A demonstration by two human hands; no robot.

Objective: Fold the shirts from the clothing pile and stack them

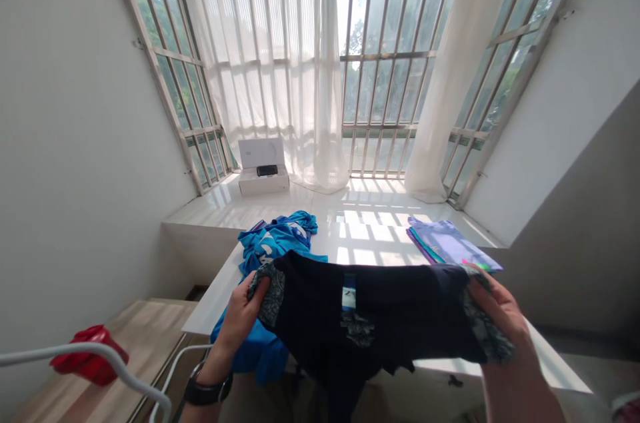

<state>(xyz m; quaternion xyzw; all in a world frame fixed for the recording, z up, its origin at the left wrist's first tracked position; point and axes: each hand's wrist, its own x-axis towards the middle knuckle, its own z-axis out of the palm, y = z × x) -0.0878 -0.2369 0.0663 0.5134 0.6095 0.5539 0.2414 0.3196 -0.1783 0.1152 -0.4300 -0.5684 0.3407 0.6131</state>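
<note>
A dark navy garment [313, 306] is stretched wide between my hands above the front of the white table [330, 243]. Grey leaf-like patterning shows at both its ends, and a white-and-blue label sits near its top middle. Its lower part hangs down in shadow, so its exact kind is unclear. My left hand [243, 313] grips the patterned left end, thumb on top; a black watch is on that wrist. The opposite patterned end is pinched in my right hand [501, 310]. Behind my left hand lies a crumpled pile of blue clothes [280, 236], partly covered by the garment.
Folded lilac, teal and purple clothes [453, 243] lie at the table's right. An open white box [264, 182] holding a black device stands on the window ledge. At left are a red bag-like item [90, 353] and a white curved tube [107, 353].
</note>
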